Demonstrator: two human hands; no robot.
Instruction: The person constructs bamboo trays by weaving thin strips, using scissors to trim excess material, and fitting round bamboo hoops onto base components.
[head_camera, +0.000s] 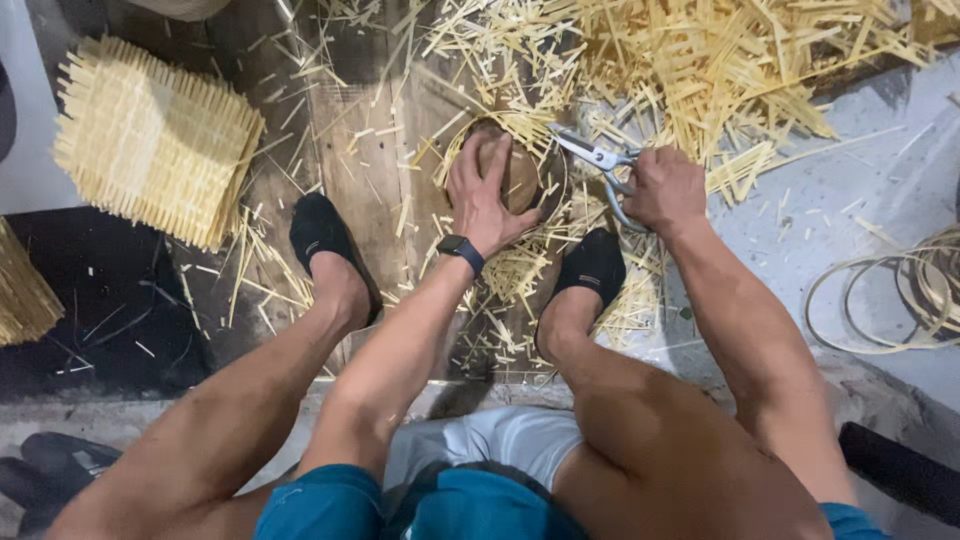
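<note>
Between the person's two black-socked feet, on a worn wooden board (370, 190) laid on the floor, the left hand (487, 195) presses flat on a round woven bamboo piece (520, 175), fingers spread over its top, palm toward its near edge; the grip is open, bearing down rather than clasping. A dark smartwatch (461, 250) sits on that wrist. The right hand (665, 188) is clenched around the handles of metal shears (600, 165), whose blades point left and reach the round piece's far right rim, just beside the left fingertips. How far the blades are parted cannot be told.

Loose bamboo strips ring the round piece on all sides, and a deep heap of cut bamboo slivers (720, 70) crowds the top and right of the board, touching the shears' far side. The left foot (322, 240) rests on the board's near left part; the right foot (592, 270) stands just below the shears, among strips, so the hands work in a tight pocket hemmed by both feet and the heap.

Well apart to the left lies a stack of square woven bamboo mats (155, 140) with fringed edges, overhanging the board's left edge. Another fringed bundle shows at the far left border. On the right, the grey concrete floor (880, 190) is more open, with only scattered slivers, and coils of thin bamboo hoops (900, 300) lie near the right border.
</note>
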